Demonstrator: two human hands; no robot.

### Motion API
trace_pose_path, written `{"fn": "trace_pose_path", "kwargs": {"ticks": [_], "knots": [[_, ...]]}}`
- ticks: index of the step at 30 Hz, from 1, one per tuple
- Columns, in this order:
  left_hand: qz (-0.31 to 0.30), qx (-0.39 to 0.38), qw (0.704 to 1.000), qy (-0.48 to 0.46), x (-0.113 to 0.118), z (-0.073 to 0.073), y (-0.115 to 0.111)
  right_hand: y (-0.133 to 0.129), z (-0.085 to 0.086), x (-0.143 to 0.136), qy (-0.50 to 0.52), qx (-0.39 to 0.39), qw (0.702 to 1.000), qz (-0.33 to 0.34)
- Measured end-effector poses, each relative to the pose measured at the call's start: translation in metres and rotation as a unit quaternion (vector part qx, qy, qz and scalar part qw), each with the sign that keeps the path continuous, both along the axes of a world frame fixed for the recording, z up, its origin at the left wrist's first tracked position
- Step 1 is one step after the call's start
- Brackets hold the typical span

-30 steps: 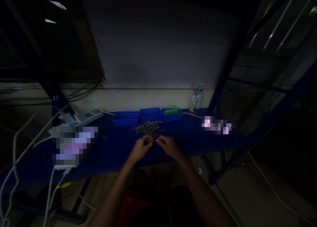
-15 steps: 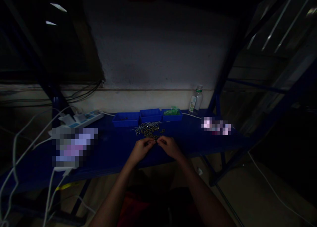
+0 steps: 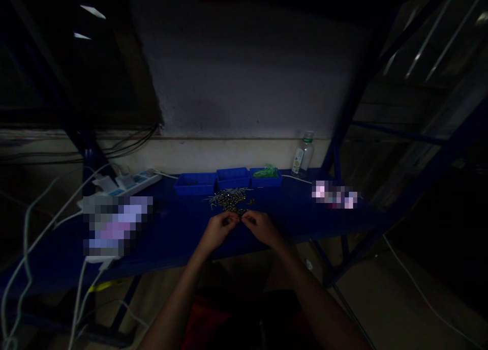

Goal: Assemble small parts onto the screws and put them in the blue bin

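Dark scene. Pale wall [image 3: 244,80] behind, blue table [image 3: 168,225] across the middle, blue frame [image 3: 362,83] rising at right. White cables [image 3: 26,223] looping down at far left of view. Pixelated item [image 3: 118,225] on the left side, white base just visible at its near end. Power strip [image 3: 135,183] behind it, plugs in.

Three blue bins in a row along the far side, right behind the pile: left bin [image 3: 195,190] with a few small dark bits inside, middle bin [image 3: 233,183] with contents too dark to make out, right bin [image 3: 267,183] with crinkled green material [image 3: 267,172]. Clear bottle [image 3: 303,156], upright, green neck band, far right near the wall. Second pixelated item [image 3: 335,195] nearer, on the right.

Left hand [image 3: 218,229] and right hand [image 3: 263,227] at the near edge of the pile, partly blocking view of it. Thumb and finger pinched together on each, tips almost meeting. Can't tell if gripping a part: too small and dark.

Pile of small metal parts [image 3: 230,199] on the table, mid-scene, between bins and hands. Loose and jumbled: thin silvery pins toward far and left, stubby brassy-dark pieces toward near and right.
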State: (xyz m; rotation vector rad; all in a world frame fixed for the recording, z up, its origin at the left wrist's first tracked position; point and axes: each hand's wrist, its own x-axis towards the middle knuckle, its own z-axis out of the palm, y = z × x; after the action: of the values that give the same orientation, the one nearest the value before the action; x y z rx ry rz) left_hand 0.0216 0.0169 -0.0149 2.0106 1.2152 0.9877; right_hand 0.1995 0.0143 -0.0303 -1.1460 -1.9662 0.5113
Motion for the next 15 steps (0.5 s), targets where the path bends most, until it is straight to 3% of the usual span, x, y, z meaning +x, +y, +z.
{"fn": "trace_pose_path", "kwargs": {"ticks": [2,4,7,9,12,15], "knots": [[0.003,-0.001,1.0,0.001,0.0,0.0,0.0,0.0,-0.004,0.022,-0.016,0.015,0.998,-0.055],[0.006,-0.004,1.0,0.0,0.001,0.0,0.0,-0.003,-0.011,0.058,-0.042,0.021,0.98,-0.194],[0.002,-0.012,1.0,0.005,0.001,-0.001,0.001,-0.011,-0.022,0.125,-0.129,-0.021,0.909,-0.396],[0.002,-0.011,1.0,0.01,0.001,-0.001,0.002,-0.015,-0.026,0.161,-0.192,-0.047,0.856,-0.478],[0.008,-0.002,1.0,0.017,0.0,-0.003,0.002,-0.014,-0.026,0.189,-0.241,-0.084,0.818,-0.516],[0.005,0.002,1.0,0.025,0.0,-0.004,0.002,-0.007,-0.022,0.198,-0.256,-0.101,0.806,-0.523]]}}
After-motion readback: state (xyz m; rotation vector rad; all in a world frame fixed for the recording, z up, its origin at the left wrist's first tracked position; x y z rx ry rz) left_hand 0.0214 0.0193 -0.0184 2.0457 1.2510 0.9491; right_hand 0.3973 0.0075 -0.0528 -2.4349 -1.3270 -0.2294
